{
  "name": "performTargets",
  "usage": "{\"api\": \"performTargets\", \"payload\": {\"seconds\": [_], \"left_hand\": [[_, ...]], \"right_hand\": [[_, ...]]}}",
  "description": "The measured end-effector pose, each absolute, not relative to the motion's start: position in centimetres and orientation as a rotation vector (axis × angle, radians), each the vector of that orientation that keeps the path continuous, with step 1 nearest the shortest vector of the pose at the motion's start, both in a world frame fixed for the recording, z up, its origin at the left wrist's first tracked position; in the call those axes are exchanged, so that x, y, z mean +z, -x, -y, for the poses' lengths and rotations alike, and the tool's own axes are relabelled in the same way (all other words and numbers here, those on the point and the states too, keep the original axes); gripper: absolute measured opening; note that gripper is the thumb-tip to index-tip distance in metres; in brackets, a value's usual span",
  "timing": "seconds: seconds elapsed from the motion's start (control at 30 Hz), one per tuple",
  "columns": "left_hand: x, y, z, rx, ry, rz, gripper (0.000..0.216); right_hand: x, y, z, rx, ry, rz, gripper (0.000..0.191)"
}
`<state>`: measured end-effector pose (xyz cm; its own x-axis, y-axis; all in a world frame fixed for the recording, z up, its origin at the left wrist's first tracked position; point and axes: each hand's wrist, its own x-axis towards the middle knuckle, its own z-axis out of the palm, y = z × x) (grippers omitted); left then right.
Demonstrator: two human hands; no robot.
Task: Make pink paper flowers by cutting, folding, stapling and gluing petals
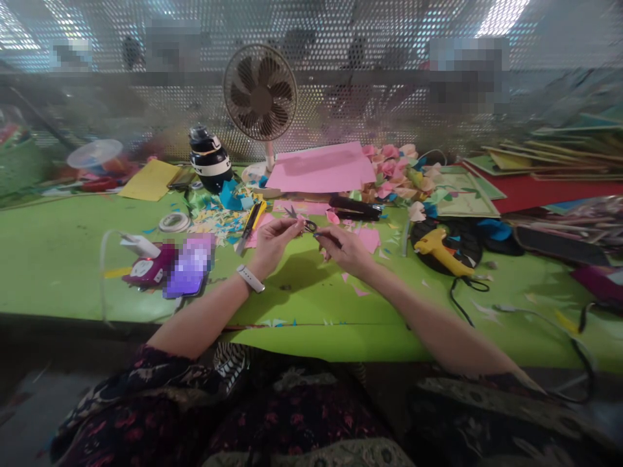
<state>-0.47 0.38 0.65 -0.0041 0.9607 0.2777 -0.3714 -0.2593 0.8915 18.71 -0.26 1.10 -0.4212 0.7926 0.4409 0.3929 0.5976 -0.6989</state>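
Note:
Small scissors (309,226) with dark handle loops are between my two hands above the green table. Their blades (291,212) stand apart and point up and to the left. My left hand (276,245), with a white band at the wrist, is closed, its thumb and fingers pinched on the scissors near the loops. Fingertips of my right hand (344,249) are pressed together right beside the loops; what they grip is too small to make out. Behind the hands lie pink paper pieces (367,239), a black stapler (355,209) and a yellow-and-black box cutter (252,224).
A yellow glue gun (445,253) rests on a black round dish at right, its cord trailing forward. At left are a phone (191,266), a purple power adapter (150,266) and a tape roll (174,222). Behind stand a bottle (210,162), a fan (261,97) and paper flowers (396,172).

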Motion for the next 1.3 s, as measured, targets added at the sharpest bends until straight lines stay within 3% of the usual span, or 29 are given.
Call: {"api": "performTargets", "payload": {"seconds": [0.37, 0.73, 0.93, 1.17, 1.3], "left_hand": [[0.5, 0.6, -0.6, 1.568, -1.124, -0.768, 0.025], [1.1, 0.6, -0.3, 1.535, -1.096, -0.783, 0.031], [1.2, 1.0, -0.9, 1.587, -1.000, -0.780, 0.034], [0.6, 1.6, -1.6, 1.558, -1.040, -0.874, 0.031], [0.6, 1.4, -1.3, 1.493, -1.074, -0.836, 0.035]], "right_hand": [[1.5, -18.7, 0.4, 0.371, 0.950, 2.031, 0.035], [1.2, -18.9, 0.1, 0.890, 0.933, 1.971, 0.047], [1.1, -19.0, -0.1, 0.686, 0.978, 2.001, 0.037], [1.3, -18.7, 0.6, 0.524, 1.097, 2.433, 0.012], [1.1, -18.6, 0.5, 0.448, 1.096, 2.453, 0.017]]}}
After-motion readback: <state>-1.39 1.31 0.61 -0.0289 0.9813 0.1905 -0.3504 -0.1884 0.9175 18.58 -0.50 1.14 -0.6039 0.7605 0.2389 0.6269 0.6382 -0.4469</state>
